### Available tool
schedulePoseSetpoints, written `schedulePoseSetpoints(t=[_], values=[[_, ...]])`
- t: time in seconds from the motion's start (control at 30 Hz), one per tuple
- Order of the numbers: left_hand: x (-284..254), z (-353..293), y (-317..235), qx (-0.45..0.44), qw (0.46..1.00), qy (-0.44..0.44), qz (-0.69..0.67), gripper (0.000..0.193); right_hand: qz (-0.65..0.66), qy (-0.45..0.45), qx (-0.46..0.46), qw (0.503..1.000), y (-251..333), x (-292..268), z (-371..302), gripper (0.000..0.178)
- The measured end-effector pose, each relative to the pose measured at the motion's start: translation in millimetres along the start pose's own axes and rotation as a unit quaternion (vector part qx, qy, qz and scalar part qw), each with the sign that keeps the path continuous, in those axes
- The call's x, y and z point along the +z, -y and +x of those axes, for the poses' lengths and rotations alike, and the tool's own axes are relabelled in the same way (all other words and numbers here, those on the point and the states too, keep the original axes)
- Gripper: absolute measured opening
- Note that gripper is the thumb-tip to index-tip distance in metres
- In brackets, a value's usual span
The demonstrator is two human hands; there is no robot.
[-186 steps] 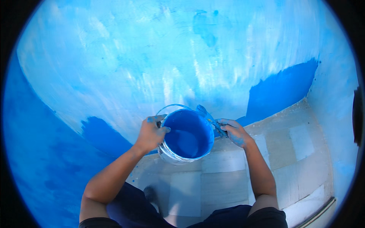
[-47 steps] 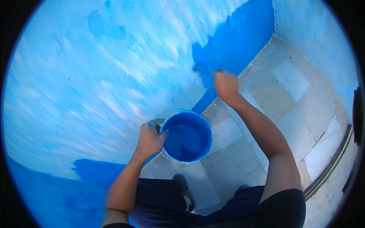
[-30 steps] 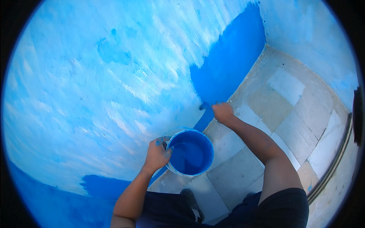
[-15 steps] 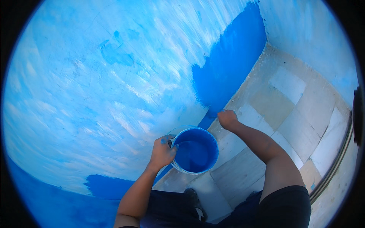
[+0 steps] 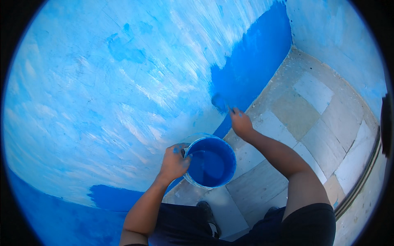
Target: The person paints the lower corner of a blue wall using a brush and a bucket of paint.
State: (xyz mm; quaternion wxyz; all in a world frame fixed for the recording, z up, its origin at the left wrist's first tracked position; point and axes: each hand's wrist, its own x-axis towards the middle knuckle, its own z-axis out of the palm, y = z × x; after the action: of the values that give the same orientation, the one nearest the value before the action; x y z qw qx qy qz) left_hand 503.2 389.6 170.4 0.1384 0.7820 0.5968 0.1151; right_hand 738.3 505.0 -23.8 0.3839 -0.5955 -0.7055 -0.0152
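Note:
My left hand [image 5: 174, 162] grips the rim of a small bucket of blue paint [image 5: 210, 162], held up in front of me above the floor. My right hand [image 5: 241, 123] is closed on a paintbrush [image 5: 221, 102], whose blue bristles press against the wall at the edge of a dark blue painted patch [image 5: 250, 69]. The rest of the wall [image 5: 115, 82] is pale, streaky blue and white. Blue paint spots mark both hands.
A tiled floor [image 5: 312, 106] of pale stone slabs runs to the right, meeting a second pale blue wall [image 5: 340, 37] at the corner. Another dark blue patch [image 5: 111, 197] lies low on the wall to my left. My shoe [image 5: 207, 215] shows below the bucket.
My right hand with the brush dipped low beside the bucket, then rose again to the wall, and now strokes at the dark patch's left edge. The bucket stays held in my left hand.

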Motion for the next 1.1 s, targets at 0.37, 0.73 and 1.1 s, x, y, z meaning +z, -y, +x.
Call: schedulePoseSetpoints(t=[0.37, 0.73, 1.1], values=[[-2, -7, 5, -0.023, 1.0, -0.012, -0.001, 0.032, 0.013, 0.093, 0.018, 0.995, 3, -46, 41, 0.026], [1, 6, -1, 0.043, 0.999, -0.02, 0.0, 0.034, 0.047, -0.128, 0.166, 0.977, -111, -22, 65, 0.027], [5, 16, -10, 0.021, 1.0, 0.003, -0.005, 0.031, -0.139, -0.025, 0.046, 0.989, -120, -68, 105, 0.035]])
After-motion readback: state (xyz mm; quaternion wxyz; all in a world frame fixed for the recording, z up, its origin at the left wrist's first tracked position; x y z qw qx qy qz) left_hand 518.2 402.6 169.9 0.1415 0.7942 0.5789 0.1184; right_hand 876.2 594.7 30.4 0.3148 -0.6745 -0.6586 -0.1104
